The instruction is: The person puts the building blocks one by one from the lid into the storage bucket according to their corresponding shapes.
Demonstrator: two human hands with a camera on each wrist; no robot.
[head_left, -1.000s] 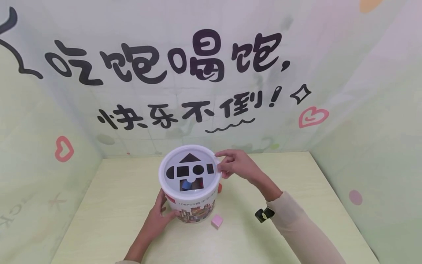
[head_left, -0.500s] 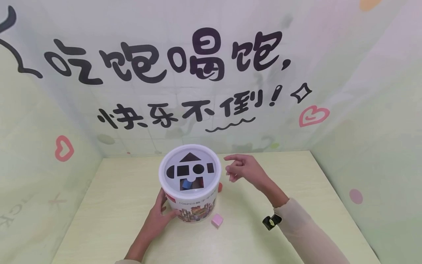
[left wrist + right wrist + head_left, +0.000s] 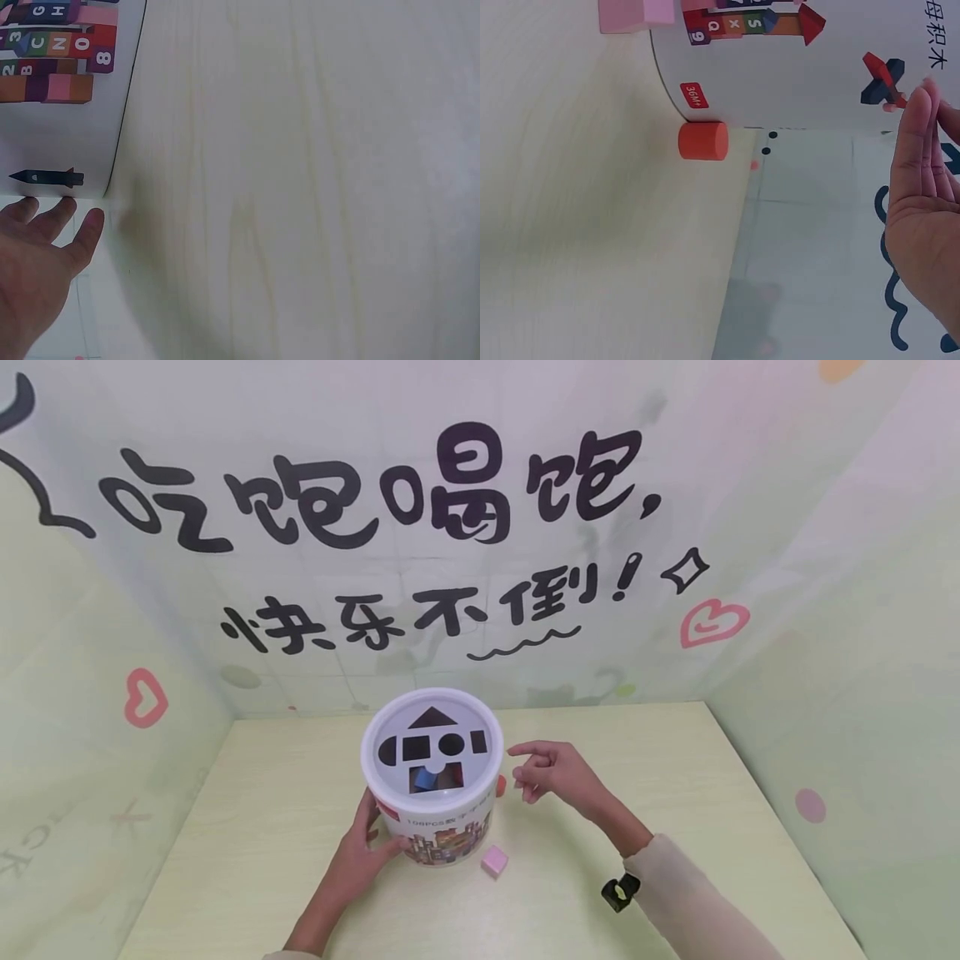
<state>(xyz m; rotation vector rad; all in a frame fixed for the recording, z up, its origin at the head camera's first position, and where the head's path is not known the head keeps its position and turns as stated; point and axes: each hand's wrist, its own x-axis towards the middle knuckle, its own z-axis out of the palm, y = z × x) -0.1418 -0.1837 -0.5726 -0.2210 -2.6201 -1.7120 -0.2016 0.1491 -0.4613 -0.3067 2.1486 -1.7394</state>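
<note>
Having let go of the white shape-sorter lid [image 3: 432, 745], the right hand [image 3: 555, 771], fingers relaxed and empty, is dropping toward the orange wooden cylinder [image 3: 703, 141], while the left hand [image 3: 360, 852] is bracing the round white toy bucket [image 3: 438, 835] with straight fingers.

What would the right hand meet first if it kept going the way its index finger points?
Probably the white bucket: the right hand points left toward its upper wall, just under the lid. Depth is unclear.

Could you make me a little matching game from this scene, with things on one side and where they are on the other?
Things:
1. pink block
2. orange cylinder
3. left hand
4. right hand

Places:
A. in the air right of the bucket, holding nothing
B. on the table in front of the bucket
C. against the bucket's side
D. standing at the bucket's base

Pairs: 1-B, 2-D, 3-C, 4-A
</note>
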